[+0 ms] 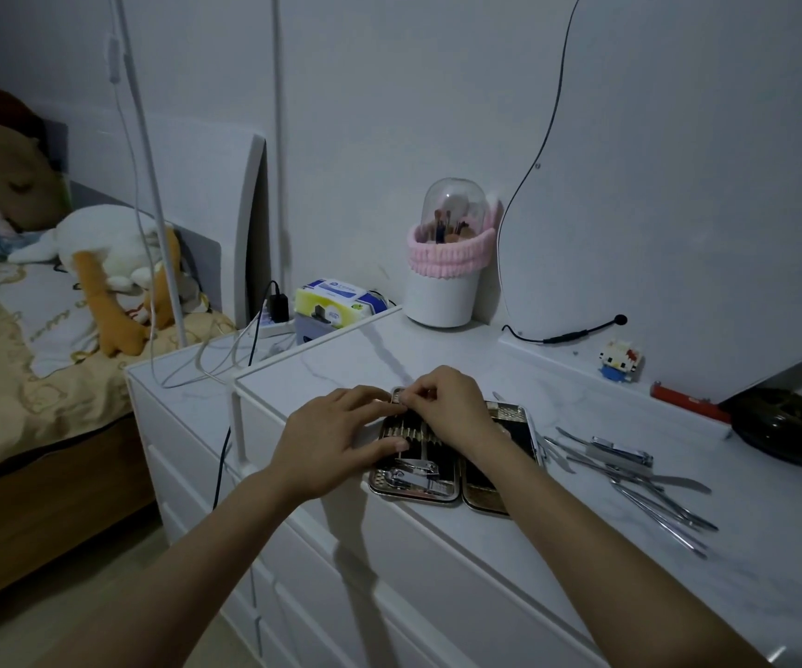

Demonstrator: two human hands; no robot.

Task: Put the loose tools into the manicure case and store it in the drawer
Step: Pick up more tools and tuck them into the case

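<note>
White marble-look dresser top (437, 359) carries the open manicure case (481, 494) under both hands; right hand (452, 402) pinches a small tool (398, 393), left hand (336, 436) rests flat with straight fingers, loose tools (640, 479) lying right of them.

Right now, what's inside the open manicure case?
The manicure case holds nail clippers in its near left half and a row of slim tools above. The left hand and right hand cover the rest.
</note>
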